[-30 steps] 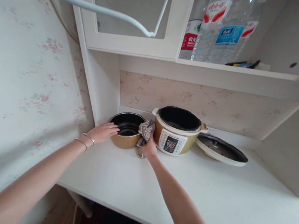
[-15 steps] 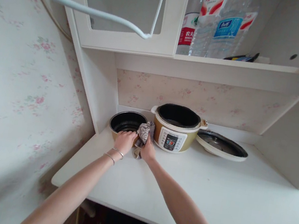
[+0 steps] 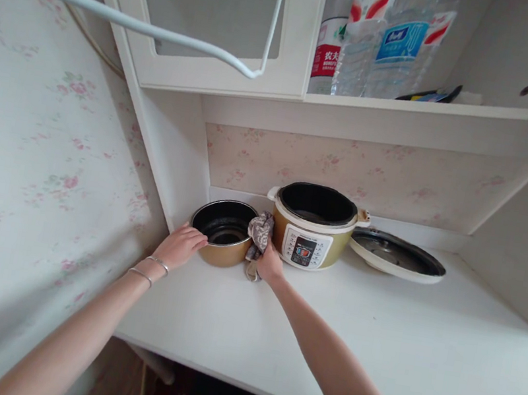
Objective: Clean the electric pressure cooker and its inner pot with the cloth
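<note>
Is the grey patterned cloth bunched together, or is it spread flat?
Bunched together: the grey patterned cloth forms a wrinkled lump in the right hand, beside the round, black-lined gold pot.

Arms [image 3: 90, 330] extended, right fingers [image 3: 269, 256] seemingly curled

soft light, stretched edges

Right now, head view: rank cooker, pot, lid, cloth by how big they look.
Largest to smallest:
1. Cooker
2. Pot and lid: not ranked; lid looks wider, pot taller
3. Cloth, clearly smallest, though partly hidden by the right hand
</note>
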Tool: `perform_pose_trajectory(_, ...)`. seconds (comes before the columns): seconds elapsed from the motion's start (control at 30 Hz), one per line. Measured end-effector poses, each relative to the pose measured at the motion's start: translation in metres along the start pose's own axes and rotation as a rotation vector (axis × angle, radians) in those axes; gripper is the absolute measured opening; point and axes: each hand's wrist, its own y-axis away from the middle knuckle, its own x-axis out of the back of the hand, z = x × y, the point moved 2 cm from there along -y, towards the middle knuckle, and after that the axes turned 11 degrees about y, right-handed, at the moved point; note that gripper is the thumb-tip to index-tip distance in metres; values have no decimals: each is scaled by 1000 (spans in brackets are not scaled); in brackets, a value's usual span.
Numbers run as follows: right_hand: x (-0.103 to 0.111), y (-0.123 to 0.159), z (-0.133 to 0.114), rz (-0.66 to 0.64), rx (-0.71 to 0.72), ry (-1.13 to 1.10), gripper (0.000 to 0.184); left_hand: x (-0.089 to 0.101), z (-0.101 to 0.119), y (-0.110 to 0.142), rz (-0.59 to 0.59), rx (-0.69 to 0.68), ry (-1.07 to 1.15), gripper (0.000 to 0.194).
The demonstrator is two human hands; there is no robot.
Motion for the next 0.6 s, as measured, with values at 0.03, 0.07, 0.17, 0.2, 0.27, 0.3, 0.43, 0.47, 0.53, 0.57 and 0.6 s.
perform_pose_trajectory(0.03, 0, 3, -2, -1, -10, 6, 81, -3, 4, -2, 1, -12, 4, 39)
perform_pose_trajectory(0.07, -1, 6, -5, -1, -22, 12, 80, -7, 9, -4, 1, -15, 5, 39)
perform_pose_trajectory(0.17, -6, 18, -13, 3, -42, 18, 79, -22, 32, -18, 23, 31, -25, 41)
perform_pose_trajectory(0.2, -8, 23, -15, 3, -46, 16, 79, -29, 42, -23, 39, 59, -37, 41)
perform_pose_trajectory(0.27, -13, 30, -19, 1, -44, 4, 81, -43, 62, -36, 84, 124, -49, 41)
perform_pose_trajectory(0.3, -14, 33, -20, -2, -41, -4, 81, -51, 72, -42, 114, 164, -50, 41)
perform_pose_trajectory(0.43, -11, 29, -16, 2, -41, -31, 79, -69, 102, -59, 187, 270, 16, 39)
perform_pose_trajectory(0.47, -8, 25, -13, 11, -47, -30, 78, -69, 104, -61, 184, 243, 64, 37)
perform_pose_trajectory(0.53, -2, 15, -6, 27, -51, -18, 77, -62, 98, -58, 176, 124, 171, 36)
perform_pose_trajectory(0.57, 2, 11, -2, 33, -44, -11, 77, -55, 90, -54, 170, 59, 210, 37)
perform_pose_trajectory(0.6, 4, 7, 0, 34, -31, -7, 77, -47, 78, -49, 162, 9, 229, 38)
